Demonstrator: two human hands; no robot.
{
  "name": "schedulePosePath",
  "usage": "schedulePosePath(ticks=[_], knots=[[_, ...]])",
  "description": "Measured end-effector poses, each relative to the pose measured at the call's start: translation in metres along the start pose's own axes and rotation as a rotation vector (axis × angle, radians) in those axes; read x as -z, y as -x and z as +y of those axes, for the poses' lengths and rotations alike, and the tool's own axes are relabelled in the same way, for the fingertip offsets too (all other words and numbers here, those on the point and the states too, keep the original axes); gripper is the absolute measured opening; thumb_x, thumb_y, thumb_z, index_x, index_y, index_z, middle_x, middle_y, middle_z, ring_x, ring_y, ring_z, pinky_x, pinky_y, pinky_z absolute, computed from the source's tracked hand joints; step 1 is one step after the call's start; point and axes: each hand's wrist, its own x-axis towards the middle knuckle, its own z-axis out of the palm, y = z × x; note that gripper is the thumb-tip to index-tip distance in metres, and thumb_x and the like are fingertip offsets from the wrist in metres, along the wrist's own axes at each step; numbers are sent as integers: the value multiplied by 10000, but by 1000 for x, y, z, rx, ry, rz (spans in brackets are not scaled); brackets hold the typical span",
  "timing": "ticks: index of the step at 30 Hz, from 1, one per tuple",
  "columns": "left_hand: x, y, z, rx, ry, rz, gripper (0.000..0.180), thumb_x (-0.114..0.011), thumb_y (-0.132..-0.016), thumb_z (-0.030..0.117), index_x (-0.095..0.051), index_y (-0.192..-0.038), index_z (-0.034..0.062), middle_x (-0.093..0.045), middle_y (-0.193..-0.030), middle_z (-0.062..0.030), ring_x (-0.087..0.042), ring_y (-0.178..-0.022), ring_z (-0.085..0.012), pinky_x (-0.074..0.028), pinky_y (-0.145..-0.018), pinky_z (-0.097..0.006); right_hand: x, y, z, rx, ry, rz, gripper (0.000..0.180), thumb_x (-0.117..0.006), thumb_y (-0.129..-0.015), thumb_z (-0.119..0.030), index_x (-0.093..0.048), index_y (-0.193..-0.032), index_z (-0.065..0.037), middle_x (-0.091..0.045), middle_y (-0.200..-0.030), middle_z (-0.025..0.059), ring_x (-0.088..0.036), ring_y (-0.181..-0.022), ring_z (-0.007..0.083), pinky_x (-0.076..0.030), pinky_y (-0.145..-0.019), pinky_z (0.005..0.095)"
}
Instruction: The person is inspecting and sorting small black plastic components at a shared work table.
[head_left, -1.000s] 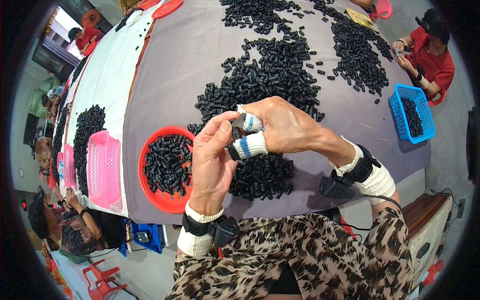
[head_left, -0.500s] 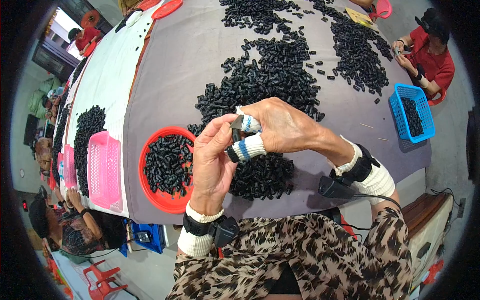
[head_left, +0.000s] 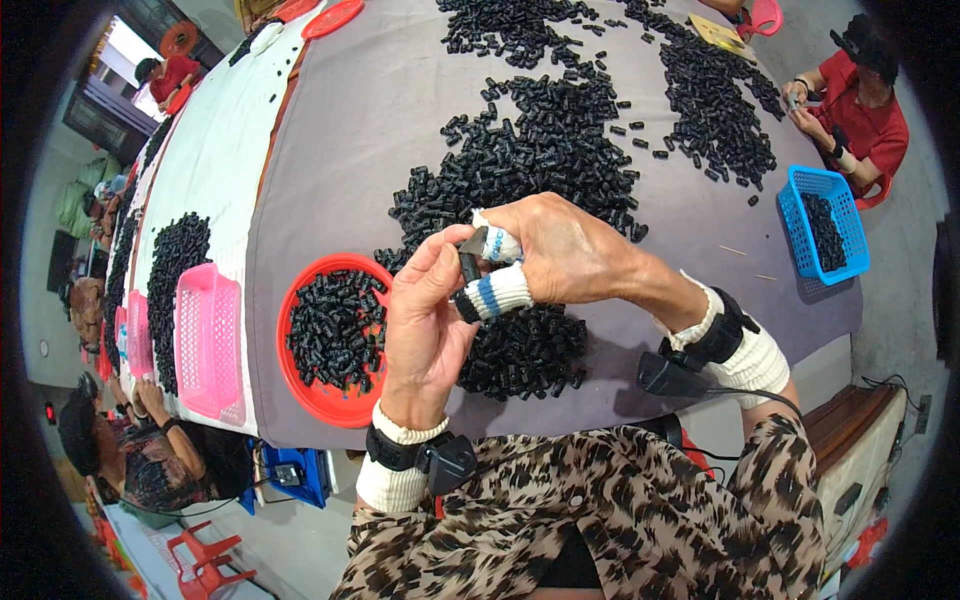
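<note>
Over the middle of the grey-covered table, my two hands meet. Between its thumb and fingertips my left hand (head_left: 425,315) pinches a small black cylindrical piece (head_left: 469,268). My right hand (head_left: 575,250) is closed beside it, with white cloth covers on its thumb and a finger. At that thumb, a small dark flat blade (head_left: 476,242) with a slanted edge touches the black piece's upper end; my fingers hide the rest of it. Under and beyond my hands spreads a large heap of similar black pieces (head_left: 540,150). A round red tray (head_left: 290,385) of them lies left of my left hand.
A blue basket (head_left: 845,205) with black pieces stands at the right table edge, near a person in red (head_left: 880,120). Two thin sticks (head_left: 733,250) lie nearby. Pink baskets (head_left: 208,345) and another heap (head_left: 180,250) occupy the white table at left, where another person (head_left: 130,440) works.
My hands stay in nearly the same place. The blade and the black piece between my fingers have tilted slightly, and my left fingers have shifted a little.
</note>
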Motion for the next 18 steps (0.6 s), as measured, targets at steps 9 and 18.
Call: schedulePosePath(ticks=[9,18], knots=[[4,0,-2,9,28,3,253,-550,-849,95,-523,-1072,-21,-594,-1034,-125,-579,-965,-231,-459,-882,-373,-1,-1,-1,-18,12,-29,394,-734,-663,-314,-510,-712,6,-514,-590,67,-470,-542,149,-391,-516,323],[-2,2,-2,0,32,28,253,-528,-858,84,-503,-1076,-44,-590,-1028,-132,-585,-949,-223,-469,-869,-356,0,1,-2,4,38,4,372,-730,-651,-302,-530,-719,4,-526,-595,77,-495,-543,163,-406,-518,325]])
